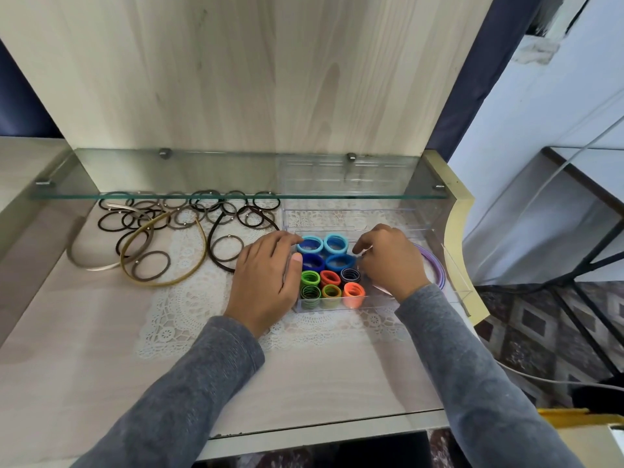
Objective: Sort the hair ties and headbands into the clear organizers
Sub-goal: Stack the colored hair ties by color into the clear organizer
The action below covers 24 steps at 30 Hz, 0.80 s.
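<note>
Bracketing clear organizer [380, 299], left hand [266, 275], right hand [391, 261], perhaps touching, coiled ties [329, 278]

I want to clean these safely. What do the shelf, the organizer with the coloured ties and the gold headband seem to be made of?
Shelf: glass, glossy; see-through, with a green edge. Organizer: probably hard clear plastic; thin shiny walls. Gold headband: plastic or metal, dull gold finish; I cannot tell which.

Pale wood desk [84, 332], white lace mat [189, 309] across it, silver headband [88, 266] at left
</note>
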Motion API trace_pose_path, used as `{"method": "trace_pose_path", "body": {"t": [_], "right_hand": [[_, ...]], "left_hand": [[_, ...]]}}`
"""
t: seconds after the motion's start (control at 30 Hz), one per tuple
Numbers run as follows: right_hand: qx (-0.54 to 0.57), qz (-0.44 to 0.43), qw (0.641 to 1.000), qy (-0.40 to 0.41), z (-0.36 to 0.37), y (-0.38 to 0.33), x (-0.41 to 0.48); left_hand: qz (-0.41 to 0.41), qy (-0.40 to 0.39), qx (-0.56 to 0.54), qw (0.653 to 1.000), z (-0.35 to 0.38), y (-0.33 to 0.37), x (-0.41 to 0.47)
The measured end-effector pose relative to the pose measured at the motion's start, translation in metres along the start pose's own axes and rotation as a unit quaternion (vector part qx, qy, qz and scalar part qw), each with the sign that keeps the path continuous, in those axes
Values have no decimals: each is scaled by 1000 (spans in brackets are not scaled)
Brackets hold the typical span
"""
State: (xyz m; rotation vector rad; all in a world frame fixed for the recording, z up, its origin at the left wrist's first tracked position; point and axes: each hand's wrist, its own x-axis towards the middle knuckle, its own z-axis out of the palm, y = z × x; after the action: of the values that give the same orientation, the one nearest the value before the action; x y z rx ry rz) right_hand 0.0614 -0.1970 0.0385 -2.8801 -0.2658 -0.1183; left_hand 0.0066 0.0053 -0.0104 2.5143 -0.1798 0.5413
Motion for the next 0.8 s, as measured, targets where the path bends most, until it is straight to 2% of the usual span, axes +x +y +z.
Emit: {"method": "trace_pose_path", "body": {"t": [0.3,0.53,0.8], "right_hand": [[-20,-34,999,2,3,-8,1],[14,-4,1000,0,-1,1,-1],[22,-2,999,43,-2,-1,-8]], "left_hand": [[-5,-6,2,1000,0,0,0],[2,-8,-5,1000,0,0,0],[11,-7,-8,1000,-1,0,0]]}}
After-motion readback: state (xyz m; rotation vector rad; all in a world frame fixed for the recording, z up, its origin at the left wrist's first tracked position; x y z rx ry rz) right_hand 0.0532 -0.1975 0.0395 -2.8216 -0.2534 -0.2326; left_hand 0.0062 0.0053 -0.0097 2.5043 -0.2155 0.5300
